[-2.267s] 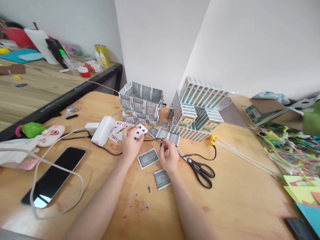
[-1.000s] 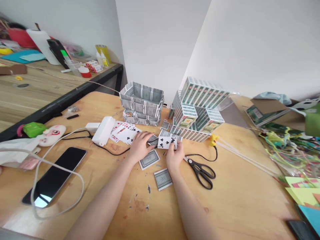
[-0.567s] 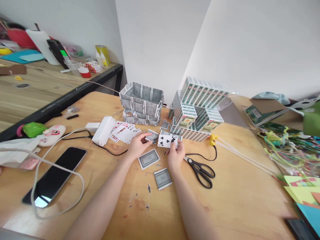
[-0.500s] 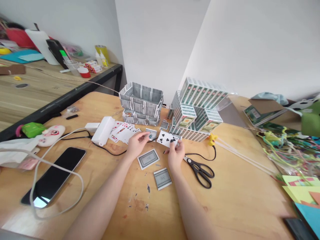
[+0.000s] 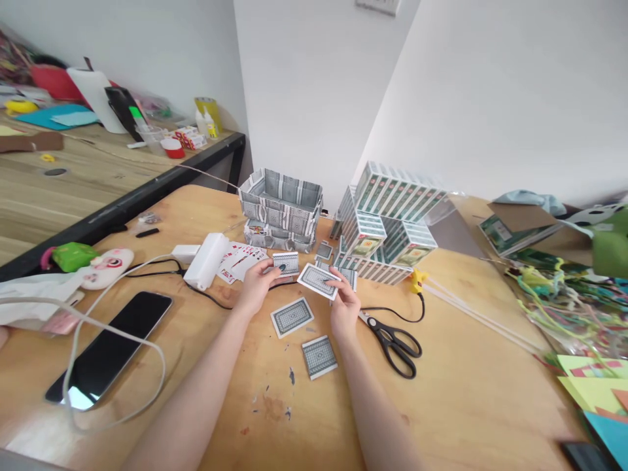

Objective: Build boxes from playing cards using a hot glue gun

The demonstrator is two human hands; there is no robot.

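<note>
My left hand [image 5: 254, 286] pinches a folded playing card [image 5: 286, 263], patterned back up, just above the table. My right hand [image 5: 345, 305] holds another playing card [image 5: 316, 280] by its edge, back side up and tilted. Under the hands two folded cards [image 5: 292, 317] [image 5: 318, 356] lie back up on the wooden table [image 5: 466, 392]. A fan of face-up cards [image 5: 240, 260] lies left of my left hand. Behind the hands stand stacked boxes woven from cards [image 5: 279, 208].
Black scissors [image 5: 392, 340] lie right of my right hand, with a black cable and yellow plug [image 5: 417, 280]. Card packs [image 5: 387, 219] are piled at the back. A phone [image 5: 108, 353], white adapter [image 5: 203, 260] and cables sit left. Coloured paper [image 5: 593, 379] lies far right.
My right hand has turned its card from face up, showing clubs, to back up. My left hand has lifted a folded card off the table. The view shifted slightly.
</note>
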